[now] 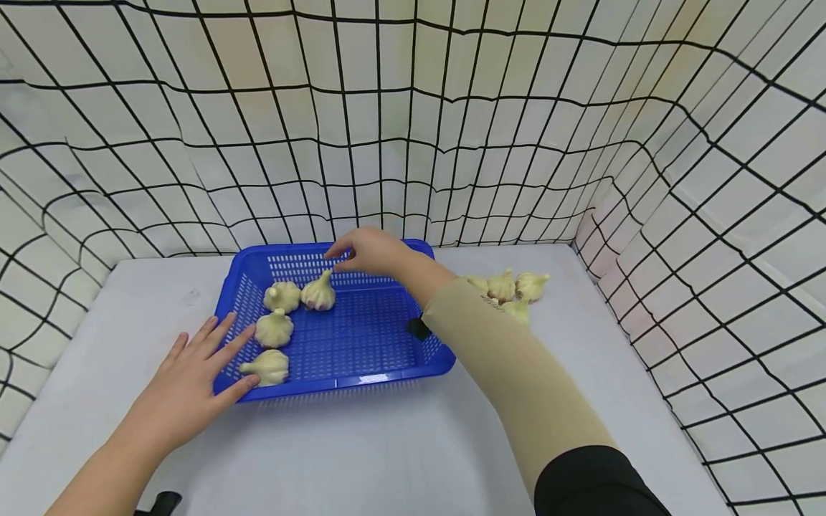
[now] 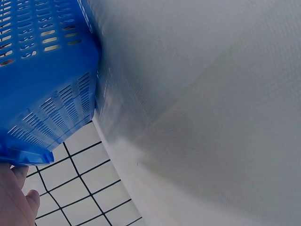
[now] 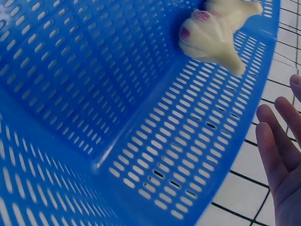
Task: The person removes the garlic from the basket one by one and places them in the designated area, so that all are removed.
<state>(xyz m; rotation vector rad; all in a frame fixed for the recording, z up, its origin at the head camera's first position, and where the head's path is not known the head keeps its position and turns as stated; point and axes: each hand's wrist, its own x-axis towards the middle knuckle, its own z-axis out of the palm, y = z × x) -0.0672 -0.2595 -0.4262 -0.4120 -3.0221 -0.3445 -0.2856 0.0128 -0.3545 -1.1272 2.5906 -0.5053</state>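
Garlic bulbs [image 1: 274,329]: four inside the blue basket [image 1: 381,378], toward its left end. Three form a line along the basket's left wall; the fourth bulb [image 1: 319,291] sits just right of the rearmost, neck up. At least four loose bulbs [image 1: 532,285] lie clustered on the white table [image 1: 400,459], right of the basket; right forearm hides part of the group, count uncertain.

Right hand [image 1: 369,252]: above the basket's far side, near the fourth bulb. Right wrist view: fingers apart, clear of the bulb, nothing held.

Left hand [image 1: 193,380]: at the basket's left front corner, fingers extended and spread, thumb by the front rim. No bulb gripped; probably steadying the basket.

Step (judged): loading bulbs into the basket; placement of the fourth looks complete, roughly half of the visible bulbs in. Next move would call for the right hand to lift clear of the basket, swing to its right, pinch one loose bulb, then lower it into the open floor of the basket right of the fourth bulb. Risk: brushing that upright neck and rolling the bulb.
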